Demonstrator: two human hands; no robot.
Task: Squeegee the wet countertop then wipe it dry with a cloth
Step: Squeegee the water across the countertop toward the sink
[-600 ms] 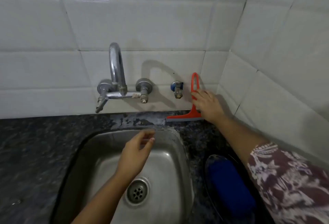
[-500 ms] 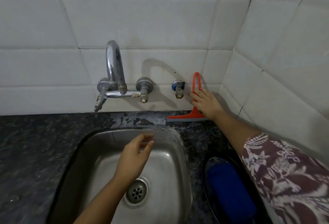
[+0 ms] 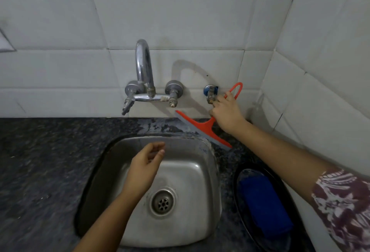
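An orange squeegee (image 3: 202,127) with a grey rubber blade is lifted and tilted above the back right of the dark speckled countertop (image 3: 40,161). My right hand (image 3: 227,111) is closed around its looped handle, close to the tiled wall. A wet patch glistens on the counter behind the sink. My left hand (image 3: 144,167) hovers over the steel sink (image 3: 208,171), fingers loosely curled and holding nothing. A folded blue cloth (image 3: 262,201) lies on a black oval tray (image 3: 240,211) to the right of the sink.
A chrome wall tap (image 3: 144,83) with two valves juts out over the sink. A small blue-capped valve (image 3: 210,91) sits on the wall beside my right hand. White tiled walls meet in a corner at the right.
My right hand has gripped the squeegee handle and lifted it off the wall; its blade now tilts down to the right instead of resting flat on the counter.
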